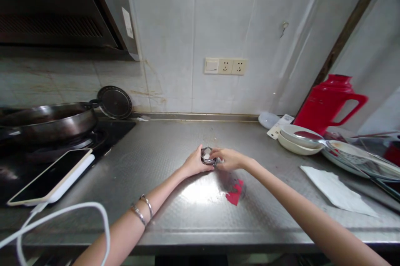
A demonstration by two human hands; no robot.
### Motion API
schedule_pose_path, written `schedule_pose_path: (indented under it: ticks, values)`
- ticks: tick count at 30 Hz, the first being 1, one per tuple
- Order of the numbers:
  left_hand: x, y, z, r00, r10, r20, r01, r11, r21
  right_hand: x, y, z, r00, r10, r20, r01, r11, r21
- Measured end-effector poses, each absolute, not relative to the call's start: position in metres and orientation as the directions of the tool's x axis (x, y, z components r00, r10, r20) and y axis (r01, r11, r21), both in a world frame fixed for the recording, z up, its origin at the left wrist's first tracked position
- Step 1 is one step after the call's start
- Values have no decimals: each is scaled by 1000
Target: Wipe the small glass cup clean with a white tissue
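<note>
A small round container (208, 151), dark and silvery with something white showing inside, stands on the metal counter (150, 174). My left hand (197, 161) is wrapped around its left and near sides. Over its right rim, my right hand (229, 159) bends its fingers together at the opening. Whatever those fingertips may be pinching is too small to make out. Close in front of my right hand lies a torn red scrap (235, 193), flat on the counter.
At left are a pan (53, 122) on the stove, a lid (115, 102) against the wall and a cabled phone (51, 176). On the right stand a red thermos jug (326, 101), stacked bowls (298, 145), a plate with utensils and a white paper towel (337, 189).
</note>
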State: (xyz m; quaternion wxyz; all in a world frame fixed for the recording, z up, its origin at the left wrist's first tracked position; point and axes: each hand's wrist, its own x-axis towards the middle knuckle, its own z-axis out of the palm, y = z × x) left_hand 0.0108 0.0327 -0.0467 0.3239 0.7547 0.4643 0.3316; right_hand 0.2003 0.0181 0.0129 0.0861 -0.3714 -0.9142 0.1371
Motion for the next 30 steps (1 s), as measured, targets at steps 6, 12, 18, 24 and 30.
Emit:
schedule_pose_path:
  ticks: [6,12,18,24,30]
  values:
    - [10,35,-48,384,895,228,519,-413,749,200,17,16,-754,656,21,629,732,-263]
    - [10,34,-47,380,895,233,497,-410,765,196,20,23,-692,711,-127,722,676,-151]
    - [10,32,-45,375,896,239,514,-415,751,191,14,34,-629,764,-142,770,637,20]
    - [10,32,-47,373,895,245,528,-422,737,189,14,37,-632,758,-159,772,633,-51]
    - [11,30,-46,365,900,239,542,-414,731,184,19,38,-738,662,-135,675,726,-133]
